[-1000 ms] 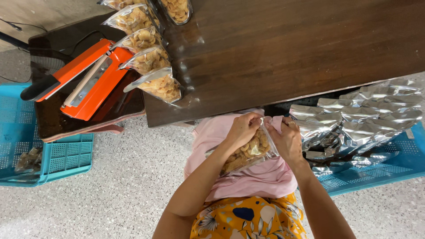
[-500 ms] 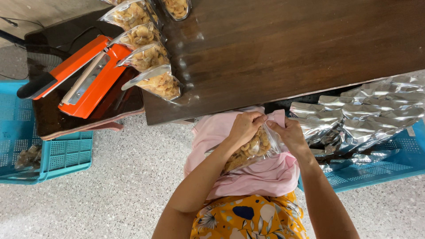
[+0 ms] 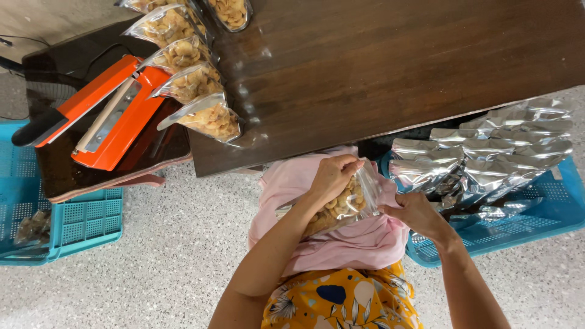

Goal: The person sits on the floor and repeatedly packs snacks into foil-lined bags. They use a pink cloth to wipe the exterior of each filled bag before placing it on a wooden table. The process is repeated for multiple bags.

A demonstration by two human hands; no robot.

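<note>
I see my left hand (image 3: 332, 176) pinching the top edge of a clear plastic pouch of pale yellow-brown snack pieces (image 3: 341, 204), thumb and fingers pressed together on the mouth, while my right hand (image 3: 414, 213) grips the pouch's other corner at about three o'clock from it, fingers closed on the plastic. The pouch rests on a pink cloth (image 3: 341, 244) over my lap, just below the near edge of the dark brown wooden table (image 3: 396, 67). At ten o'clock from the hands, a row of filled clear pouches (image 3: 189, 85) lies along the table's left end, beside an orange hand-lever heat sealer (image 3: 103, 119) on a lower dark surface. I judge those filled and lined up, though I cannot tell whether they are sealed. At two o'clock, a blue plastic crate (image 3: 536, 216) holds a heap of silver foil bags (image 3: 487, 158), apparently unused. A teal crate (image 3: 67, 222) at nine o'clock holds little.
</note>
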